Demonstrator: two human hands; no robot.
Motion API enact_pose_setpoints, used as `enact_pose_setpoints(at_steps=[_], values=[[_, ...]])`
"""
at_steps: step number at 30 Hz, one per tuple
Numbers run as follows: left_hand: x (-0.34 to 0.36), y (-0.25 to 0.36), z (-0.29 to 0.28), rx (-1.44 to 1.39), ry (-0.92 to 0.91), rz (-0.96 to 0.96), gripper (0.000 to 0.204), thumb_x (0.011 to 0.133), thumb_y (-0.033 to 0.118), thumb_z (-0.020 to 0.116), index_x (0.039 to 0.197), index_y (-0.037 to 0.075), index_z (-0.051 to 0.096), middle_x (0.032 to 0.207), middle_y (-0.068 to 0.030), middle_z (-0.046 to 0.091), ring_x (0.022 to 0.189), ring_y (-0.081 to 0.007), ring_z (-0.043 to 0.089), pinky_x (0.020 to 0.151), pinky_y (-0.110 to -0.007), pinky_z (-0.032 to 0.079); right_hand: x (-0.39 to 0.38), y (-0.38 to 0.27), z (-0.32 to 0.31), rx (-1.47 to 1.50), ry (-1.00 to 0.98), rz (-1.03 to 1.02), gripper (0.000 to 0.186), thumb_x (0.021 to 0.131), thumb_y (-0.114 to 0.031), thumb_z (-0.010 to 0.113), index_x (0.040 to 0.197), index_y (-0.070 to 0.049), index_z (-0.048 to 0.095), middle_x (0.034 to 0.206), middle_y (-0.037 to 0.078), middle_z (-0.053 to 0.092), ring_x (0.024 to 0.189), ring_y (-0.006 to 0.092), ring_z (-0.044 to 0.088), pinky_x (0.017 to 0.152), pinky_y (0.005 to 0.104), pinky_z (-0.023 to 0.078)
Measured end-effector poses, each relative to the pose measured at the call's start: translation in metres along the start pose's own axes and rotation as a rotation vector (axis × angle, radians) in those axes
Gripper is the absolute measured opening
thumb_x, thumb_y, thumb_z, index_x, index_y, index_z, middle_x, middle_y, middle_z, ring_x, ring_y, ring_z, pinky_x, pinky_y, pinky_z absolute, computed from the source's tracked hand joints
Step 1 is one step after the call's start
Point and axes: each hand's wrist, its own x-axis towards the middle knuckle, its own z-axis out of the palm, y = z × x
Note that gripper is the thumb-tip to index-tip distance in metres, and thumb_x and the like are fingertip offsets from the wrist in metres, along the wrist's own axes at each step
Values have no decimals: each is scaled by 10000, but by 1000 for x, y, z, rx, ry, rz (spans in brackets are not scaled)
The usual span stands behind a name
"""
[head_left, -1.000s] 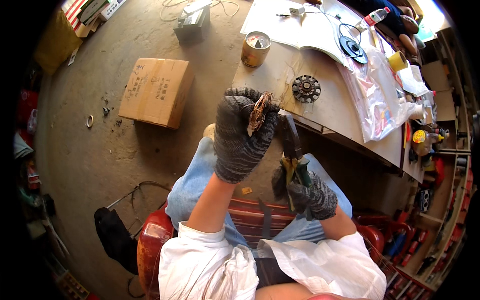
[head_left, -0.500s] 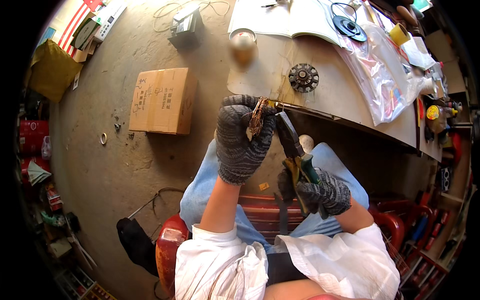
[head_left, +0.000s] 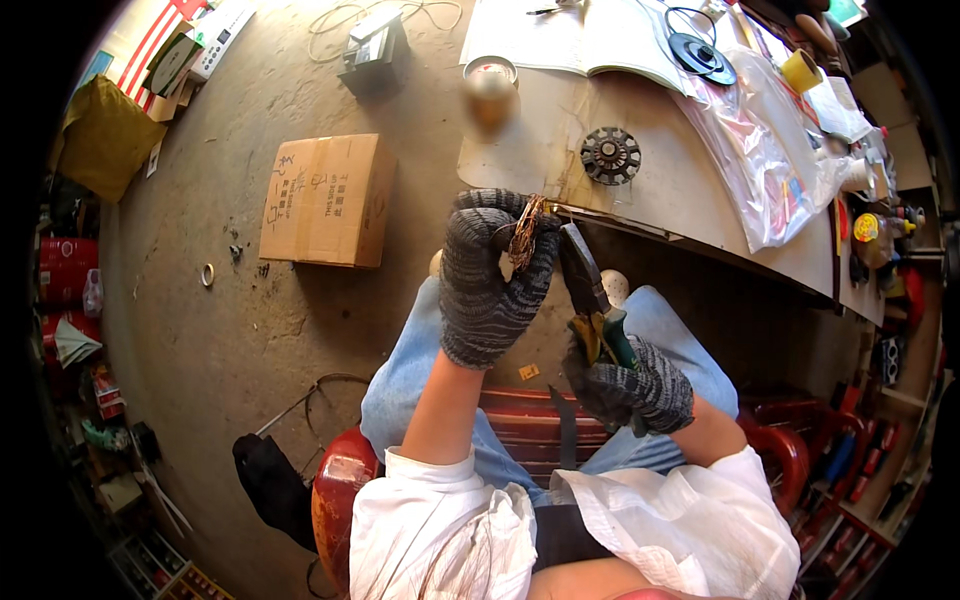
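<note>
Copper coil [head_left: 524,232] I'm pinching in my left hand [head_left: 490,275]; right hand [head_left: 628,380] is gripping pliers [head_left: 590,295] near the workbench [head_left: 680,190], cardboard box [head_left: 325,200] sitting left on concrete.

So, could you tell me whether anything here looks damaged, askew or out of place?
The wire bundle in the left hand looks frayed, its coppery strands splayed unevenly beside the pliers that the right hand holds. A cardboard box sits askew on the floor.
</note>
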Motion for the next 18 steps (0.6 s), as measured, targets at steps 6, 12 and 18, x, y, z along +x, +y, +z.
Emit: enact_pose_setpoints(at_steps=[6, 12, 18], values=[[-5, 0, 16, -242, 76, -151, 340, 701, -111, 663, 906, 64, 456, 950, -59, 516, 820, -130, 555, 734, -255, 484, 25, 29, -1, -547, 337, -406, 237, 806, -245, 630, 930, -61, 547, 696, -2, 543, 627, 97, 522, 599, 257, 445], [-3, 8, 19, -466, 167, -399, 282, 737, -85, 637, 914, 59, 472, 865, -32, 537, 747, -105, 546, 668, -242, 479, 23, 20, -5, -240, 135, -214, 343, 802, -281, 640, 1043, -59, 542, 775, -10, 555, 693, 79, 514, 632, 244, 440], [-1, 7, 13, -468, 210, -398, 266, 742, -75, 642, 899, 59, 475, 837, -25, 536, 714, -96, 540, 636, -237, 478, 28, 22, -6, -255, 67, -269, 477, 794, -297, 653, 1165, -45, 490, 906, 5, 551, 787, 75, 509, 692, 235, 445]])
